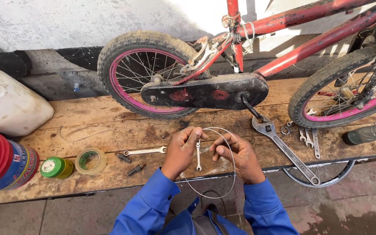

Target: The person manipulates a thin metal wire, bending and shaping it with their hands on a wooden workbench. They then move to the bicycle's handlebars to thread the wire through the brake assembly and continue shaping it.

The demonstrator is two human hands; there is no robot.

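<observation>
My left hand (180, 150) and my right hand (236, 156) meet over the wooden bench (109, 126), both in blue sleeves. Together they pinch a thin steel cable (233, 169) that curves in a loop around my right hand and down past the bench edge. A small spanner (198, 156) hangs from the cable between my two hands. Behind my hands a small red bicycle (301, 48) stands on the bench, with pink-rimmed wheels (122, 82) and a black chain guard (205, 92).
An adjustable wrench (283, 148) lies right of my hands, beside three small spanners (309, 138). To the left lie another spanner (144, 151), two bolts (129, 163), a tape roll (91, 161), a green-capped jar (56, 167), a red can (3, 163) and a white jug (9, 104).
</observation>
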